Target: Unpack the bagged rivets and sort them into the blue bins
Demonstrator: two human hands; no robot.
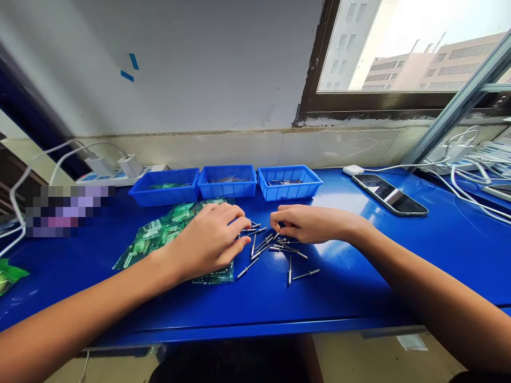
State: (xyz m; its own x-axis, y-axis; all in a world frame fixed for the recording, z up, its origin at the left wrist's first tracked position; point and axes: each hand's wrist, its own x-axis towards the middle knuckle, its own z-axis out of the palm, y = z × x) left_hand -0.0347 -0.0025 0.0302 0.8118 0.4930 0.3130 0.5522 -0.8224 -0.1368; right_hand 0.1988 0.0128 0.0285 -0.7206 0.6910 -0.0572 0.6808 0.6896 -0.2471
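Loose silver blind rivets lie scattered on the blue table in front of me. My left hand hovers at the left side of them, thumb and fingers apart and curved. Part of the rivets there is hidden behind its fingers. Beneath and beside that hand are flat green plastic bags with small pieces inside. My right hand is over the far right of the rivets, its thumb and forefinger pinched together on one blind rivet. Two rivets lie apart from the others, nearer the front edge.
Three blue bins stand along the wall: a left bin, a middle bin and a right bin with rivets inside. A phone lies at the right. Power strips and white cables occupy both back corners.
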